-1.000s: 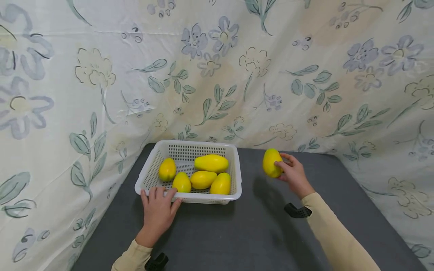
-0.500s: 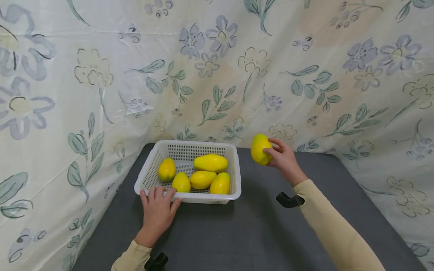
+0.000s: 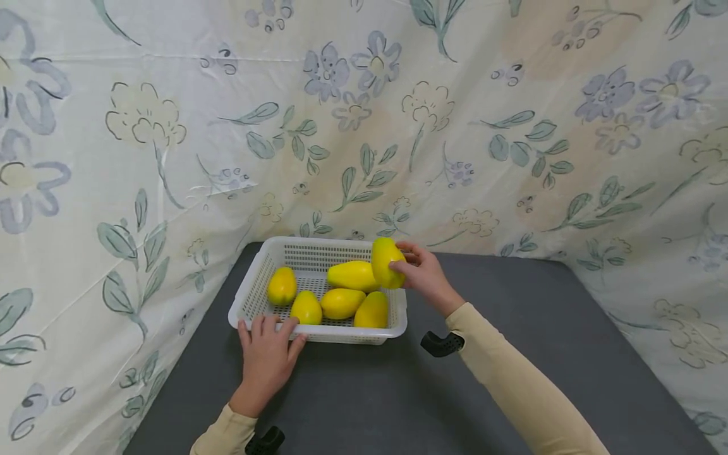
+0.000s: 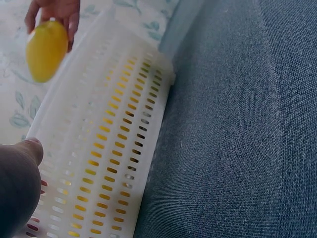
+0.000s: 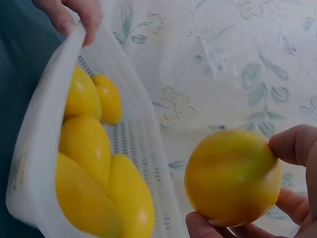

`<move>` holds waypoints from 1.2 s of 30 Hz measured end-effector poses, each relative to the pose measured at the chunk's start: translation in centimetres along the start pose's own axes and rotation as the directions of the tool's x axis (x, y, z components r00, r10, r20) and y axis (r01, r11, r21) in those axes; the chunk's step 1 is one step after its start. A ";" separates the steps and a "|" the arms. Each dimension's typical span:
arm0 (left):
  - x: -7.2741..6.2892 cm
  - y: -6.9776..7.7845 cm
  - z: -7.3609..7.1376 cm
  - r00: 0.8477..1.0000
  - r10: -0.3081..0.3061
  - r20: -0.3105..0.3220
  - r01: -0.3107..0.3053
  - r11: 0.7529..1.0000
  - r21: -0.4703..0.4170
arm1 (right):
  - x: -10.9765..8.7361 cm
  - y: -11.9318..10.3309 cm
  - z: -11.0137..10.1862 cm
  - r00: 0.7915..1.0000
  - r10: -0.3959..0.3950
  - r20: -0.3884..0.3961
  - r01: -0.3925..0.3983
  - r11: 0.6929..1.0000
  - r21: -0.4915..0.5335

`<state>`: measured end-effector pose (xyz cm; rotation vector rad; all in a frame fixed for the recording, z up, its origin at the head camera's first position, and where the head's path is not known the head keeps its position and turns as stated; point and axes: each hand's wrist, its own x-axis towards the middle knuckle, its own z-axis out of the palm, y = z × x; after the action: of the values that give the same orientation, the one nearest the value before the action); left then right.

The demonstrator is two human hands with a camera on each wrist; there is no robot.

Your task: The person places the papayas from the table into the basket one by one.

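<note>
My right hand (image 3: 426,275) holds a yellow papaya (image 3: 387,264) between thumb and fingers, raised over the right end of a white plastic basket (image 3: 318,332). That same papaya (image 5: 233,178) shows its rounded end in the right wrist view. Inside the basket lie several more yellow papayas (image 3: 341,303), apart from the one in my hand. My left hand (image 3: 264,357) grips the basket's near rim toward its left corner, fingers hooked over the edge. From the left wrist, the slotted basket wall (image 4: 114,134) fills the middle, with the thumb (image 4: 33,148) against the rim.
The basket stands toward the back left of a dark grey tabletop (image 3: 500,316). Behind and along the sides hangs a floral cloth (image 3: 352,158). A black wrist strap piece (image 3: 442,344) sticks out below the right cuff.
My right hand has carried the papaya leftward, from beside the basket to over its right end, rising and then lowering a little. The left hand has stayed on the rim.
</note>
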<state>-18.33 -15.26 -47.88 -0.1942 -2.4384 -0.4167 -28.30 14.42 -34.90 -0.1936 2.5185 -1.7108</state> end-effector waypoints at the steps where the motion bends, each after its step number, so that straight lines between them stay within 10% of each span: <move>1: 0.0 0.1 0.0 1.000 0.001 0.001 -0.001 1.000 -0.002 | 0.0 0.1 0.5 1.000 0.006 0.007 -0.006 1.000 0.000; 36: 0.1 0.0 -0.2 1.000 -0.006 0.001 0.006 1.000 -0.005 | -0.1 2.6 4.0 0.992 0.101 0.077 -0.100 0.995 -0.013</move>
<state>-18.30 -15.33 -47.61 -0.1900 -2.4395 -0.4259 -27.76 11.68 -38.82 -0.1290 2.4375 -1.6219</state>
